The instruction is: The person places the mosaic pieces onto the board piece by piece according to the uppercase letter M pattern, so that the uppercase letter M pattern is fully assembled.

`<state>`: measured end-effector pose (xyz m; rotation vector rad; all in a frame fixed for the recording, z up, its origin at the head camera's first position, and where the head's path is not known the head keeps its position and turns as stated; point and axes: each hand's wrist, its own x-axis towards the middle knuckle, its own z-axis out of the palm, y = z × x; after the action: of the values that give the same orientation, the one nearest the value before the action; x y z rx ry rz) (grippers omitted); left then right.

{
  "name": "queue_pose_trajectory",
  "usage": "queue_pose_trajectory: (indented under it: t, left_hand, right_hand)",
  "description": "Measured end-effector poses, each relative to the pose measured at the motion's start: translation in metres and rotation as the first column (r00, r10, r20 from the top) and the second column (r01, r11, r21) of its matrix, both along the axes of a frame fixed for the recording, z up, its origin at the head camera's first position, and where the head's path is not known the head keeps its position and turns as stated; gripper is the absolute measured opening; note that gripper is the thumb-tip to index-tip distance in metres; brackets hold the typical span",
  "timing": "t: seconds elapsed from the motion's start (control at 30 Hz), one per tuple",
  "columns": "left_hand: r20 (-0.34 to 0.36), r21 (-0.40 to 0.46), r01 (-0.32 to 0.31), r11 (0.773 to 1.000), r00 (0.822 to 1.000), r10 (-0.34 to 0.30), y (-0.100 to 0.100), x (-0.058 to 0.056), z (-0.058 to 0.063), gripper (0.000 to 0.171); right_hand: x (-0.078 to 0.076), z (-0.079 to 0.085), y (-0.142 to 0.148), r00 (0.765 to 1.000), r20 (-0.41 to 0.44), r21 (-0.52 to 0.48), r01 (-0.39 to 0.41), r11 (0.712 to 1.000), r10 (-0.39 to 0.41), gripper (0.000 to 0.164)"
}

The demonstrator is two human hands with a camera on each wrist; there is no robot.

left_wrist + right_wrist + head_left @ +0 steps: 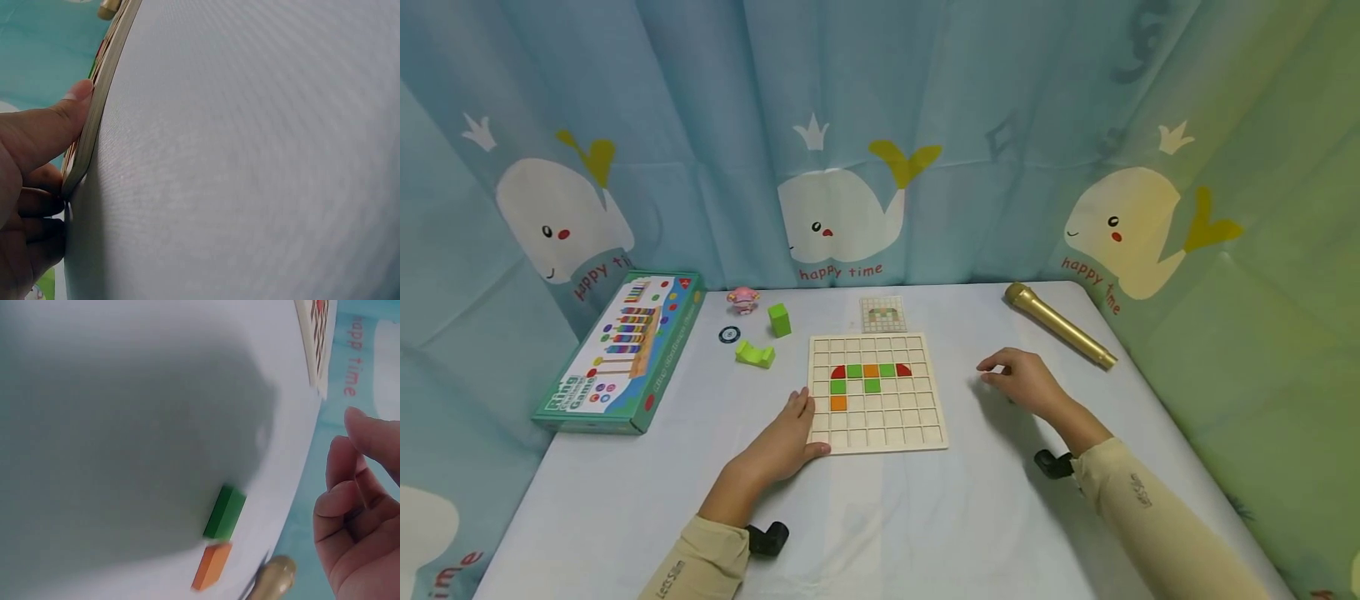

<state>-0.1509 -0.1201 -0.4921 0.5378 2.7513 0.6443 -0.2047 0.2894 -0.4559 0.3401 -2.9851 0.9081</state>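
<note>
A wooden grid board (887,425) lies on the table with red, green and orange pieces set in its cells. My left hand (782,437) holds it at the near left corner. In the left wrist view the thumb (72,109) rests along the board's edge (94,128), fingers against its side. To the right of the board, my right hand (1022,382) hovers above the table, fingers loosely bent, with nothing visible between them. The right wrist view shows a green block (225,512) and an orange block (211,567) lying near it; the hand mostly hides them in the head view.
Behind the board lies a small pattern card (883,315). On the left are a game box (617,350), a pink figurine (743,300), a round token (729,334), a green cube (779,320) and a curved green block (755,355). A gold microphone (1060,325) lies back right.
</note>
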Motion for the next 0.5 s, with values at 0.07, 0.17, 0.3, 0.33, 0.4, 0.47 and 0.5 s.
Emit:
queue_pose_trajectory:
  t: [0.07,0.17,0.3,0.33,0.4,0.47,0.5]
  left_hand:
    - [-0.001,-0.007,0.002,1.000,1.000,-0.002,0.000,0.000,-0.001,0.087]
    - [-0.007,-0.009,0.003,1.000,1.000,-0.003,0.000,0.000,-0.002,0.088]
    - [-0.005,-0.003,-0.003,1.000,1.000,0.003,0.000,-0.001,-0.003,0.088]
    - [-0.003,-0.006,-0.005,1.000,1.000,0.005,0.000,-0.001,-0.003,0.088]
    - [-0.001,0.001,-0.007,1.000,1.000,0.007,0.000,-0.001,-0.003,0.087]
    - [0.000,0.004,-0.005,1.000,1.000,0.005,0.000,-0.001,-0.002,0.087]
    - [0.001,0.005,-0.004,1.000,1.000,0.004,0.000,0.000,-0.002,0.087]
  right_hand:
    - [0.002,-0.001,0.006,1.000,0.006,0.010,0.000,1.000,0.000,0.016]
    - [0.003,-0.001,0.015,1.000,0.017,0.021,0.006,1.000,-0.006,0.016]
    - [0.005,-0.002,0.026,0.999,0.037,0.040,0.007,0.999,-0.009,0.017]
    - [0.006,-0.002,0.028,0.999,0.041,0.045,0.007,0.999,-0.009,0.018]
    - [0.007,-0.003,0.033,0.999,0.047,0.058,0.005,0.998,-0.008,0.018]
    - [0.009,-0.004,0.037,0.998,0.056,0.060,0.004,0.998,-0.007,0.020]
    - [0.010,-0.004,0.038,0.998,0.062,0.059,0.005,0.998,-0.009,0.020]
